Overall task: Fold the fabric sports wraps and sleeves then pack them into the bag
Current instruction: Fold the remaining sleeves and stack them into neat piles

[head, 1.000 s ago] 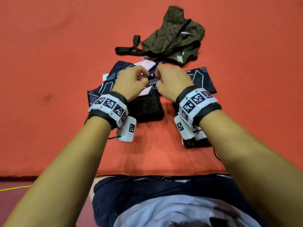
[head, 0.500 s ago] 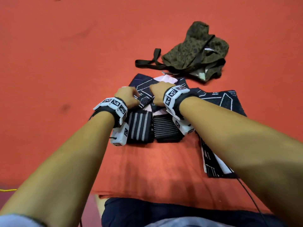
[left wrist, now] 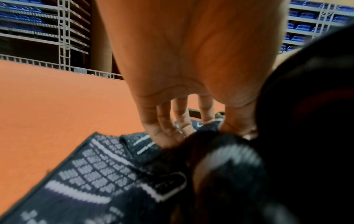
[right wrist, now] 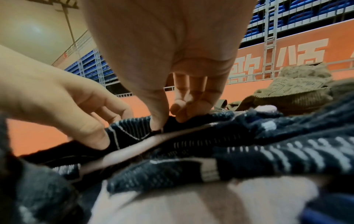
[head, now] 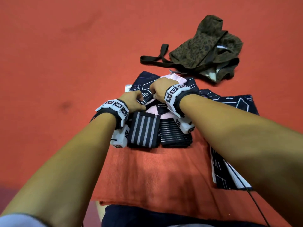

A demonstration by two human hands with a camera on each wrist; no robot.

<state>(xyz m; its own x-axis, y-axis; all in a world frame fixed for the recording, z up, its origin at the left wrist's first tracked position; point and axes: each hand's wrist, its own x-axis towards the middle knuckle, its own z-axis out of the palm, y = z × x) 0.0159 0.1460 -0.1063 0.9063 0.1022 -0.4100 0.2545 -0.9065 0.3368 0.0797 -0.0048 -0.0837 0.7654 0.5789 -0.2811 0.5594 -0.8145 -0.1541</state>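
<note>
A navy patterned sleeve [head: 147, 82] with a pink lining lies in the middle of the orange mat. My left hand [head: 139, 99] and right hand [head: 155, 95] meet over it, and each pinches its ribbed dark edge [head: 146, 100]. In the right wrist view, the right hand [right wrist: 168, 119] nips that edge [right wrist: 134, 128] between thumb and fingers, with the left hand [right wrist: 76, 113] beside it. In the left wrist view, the left hand [left wrist: 201, 130] has its fingers down on the fabric [left wrist: 107, 171]. The olive spotted bag [head: 205, 49] lies crumpled at the far right, its strap pointing left.
Two folded black wraps sit just in front of my hands, a grey-striped one [head: 143, 131] and a finely ribbed one [head: 175, 135]. A second navy patterned sleeve [head: 237, 105] stretches under my right forearm towards me. Orange mat [head: 57, 63] surrounds everything; its near edge [head: 147, 203] is by my lap.
Both hands keep pinching the sleeve's edge and have shifted a little left over it. The head view has swung, so the bag now sits upper right and the striped wrap shows.
</note>
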